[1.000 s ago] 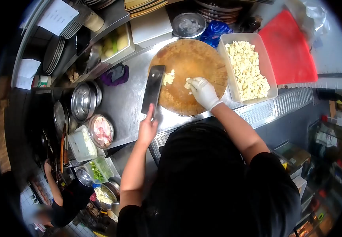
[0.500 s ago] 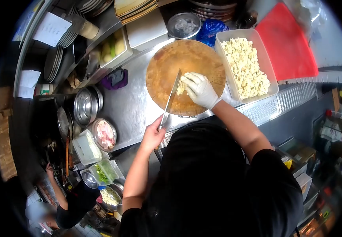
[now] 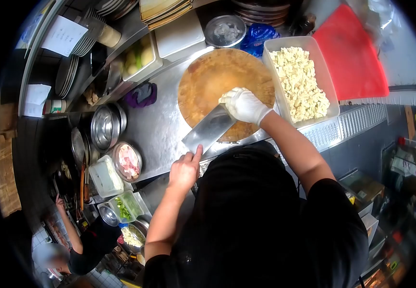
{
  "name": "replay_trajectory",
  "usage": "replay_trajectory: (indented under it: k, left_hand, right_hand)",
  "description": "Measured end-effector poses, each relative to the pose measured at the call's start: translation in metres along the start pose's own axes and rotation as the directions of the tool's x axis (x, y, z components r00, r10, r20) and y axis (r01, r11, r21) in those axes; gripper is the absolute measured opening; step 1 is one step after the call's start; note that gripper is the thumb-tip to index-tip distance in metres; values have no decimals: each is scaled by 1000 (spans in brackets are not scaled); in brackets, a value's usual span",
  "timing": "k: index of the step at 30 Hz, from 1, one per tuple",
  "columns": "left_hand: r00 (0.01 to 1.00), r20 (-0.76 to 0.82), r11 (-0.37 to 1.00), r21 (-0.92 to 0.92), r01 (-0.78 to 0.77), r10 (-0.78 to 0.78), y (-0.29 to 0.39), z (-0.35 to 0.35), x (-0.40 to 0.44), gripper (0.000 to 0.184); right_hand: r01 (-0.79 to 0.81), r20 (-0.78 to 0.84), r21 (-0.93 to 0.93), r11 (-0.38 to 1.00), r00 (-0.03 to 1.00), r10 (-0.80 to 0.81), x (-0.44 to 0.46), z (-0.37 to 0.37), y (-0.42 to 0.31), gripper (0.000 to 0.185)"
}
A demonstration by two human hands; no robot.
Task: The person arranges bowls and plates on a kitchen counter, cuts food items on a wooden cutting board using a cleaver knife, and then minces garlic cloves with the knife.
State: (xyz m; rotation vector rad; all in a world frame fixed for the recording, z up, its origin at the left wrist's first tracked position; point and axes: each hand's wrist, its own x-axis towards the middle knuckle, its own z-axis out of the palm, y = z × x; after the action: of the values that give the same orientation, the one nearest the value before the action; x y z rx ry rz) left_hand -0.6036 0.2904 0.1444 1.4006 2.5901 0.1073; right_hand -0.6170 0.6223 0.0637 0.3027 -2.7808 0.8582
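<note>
My left hand (image 3: 185,170) is closed on a cleaver, its index finger lying along the broad metal blade (image 3: 209,129). The blade is turned flat, its far end at my right hand and over the edge of the round wooden chopping board (image 3: 203,86). My right hand (image 3: 247,104) wears a white glove, and its fingers are curled round pale yellow chopped pieces (image 3: 225,99), only partly visible at the fingertips. Right of the board, a clear plastic tub (image 3: 333,96) holds a heap of similar pale chopped pieces (image 3: 300,84).
A red board (image 3: 352,53) lies beyond the tub. Leftward are a purple cloth (image 3: 141,95), steel bowls (image 3: 105,127), a bowl of raw meat (image 3: 127,161) and a container of chopped greens (image 3: 123,209). Another person (image 3: 85,245) stands at lower left.
The cleaver has gone from edge-down on the board to flat, its tip now by my right hand. My gloved fingers have gathered the chopped pieces and moved slightly toward the tub.
</note>
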Motion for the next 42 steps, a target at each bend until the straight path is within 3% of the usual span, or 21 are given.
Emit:
replay_trajectory:
  k: [3, 4, 7, 8, 11, 12, 15, 18, 24, 30, 33, 35, 39, 42]
  left_hand:
    - [994, -11, 983, -147, 109, -111, -7, -6, -18, 59]
    - [988, -49, 954, -271, 130, -149, -12, -2, -23, 53]
    - [939, 35, 801, -512, 311, -342, -11, 7, -17, 50]
    - [933, 66, 772, -542, 331, -354, -10, 9, -9, 42]
    - [914, 88, 793, -470, 388, -395, -9, 32, 11, 32]
    - [896, 113, 822, -364, 438, -429, -3, 29, 15, 19]
    - [902, 36, 856, -300, 420, -430, 10, 19, 22, 14]
    - [924, -11, 882, -303, 361, -382, 19, 22, 28, 13]
    - [931, -8, 901, -255, 350, -364, 21, 23, 36, 13]
    - [943, -25, 912, -263, 313, -331, 25, 22, 39, 12]
    - [939, 41, 910, -238, 340, -340, 24, 28, 42, 11]
    - [948, -12, 918, -253, 305, -318, 28, 23, 41, 10]
    - [957, 8, 926, -250, 282, -289, 31, 33, 44, 11]
    - [958, -15, 930, -246, 273, -285, 32, 18, 46, 10]
  right_hand:
    - [-117, -261, 93, 989, 955, 137, -9, -10, 12, 24]
    - [-206, -280, 139, 969, 930, 238, -17, -2, 22, 25]
    - [-107, -311, -15, 994, 946, 97, -24, 0, 7, 26]
    - [-77, -219, -20, 997, 973, 71, -24, 5, 3, 27]
    - [46, -63, -41, 998, 997, -48, -22, 23, -1, 26]
    - [53, -104, -68, 996, 993, -60, -20, 28, -2, 24]
    - [11, -152, 16, 1000, 988, -8, -22, 24, -6, 21]
    - [-89, -250, 37, 995, 964, 96, -33, 17, -6, 18]
    - [-75, -264, -5, 997, 962, 71, -48, 29, 3, 9]
    - [-114, -341, 81, 990, 930, 135, -49, 27, -4, 7]
    - [-197, -346, 208, 958, 901, 261, -57, 27, -4, 13]
    - [-221, -403, 362, 906, 839, 366, -60, 38, -3, 18]
    - [-198, -492, 566, 800, 698, 520, -56, 48, -12, 46]
    - [-234, -437, 574, 785, 723, 535, -48, 56, -14, 60]
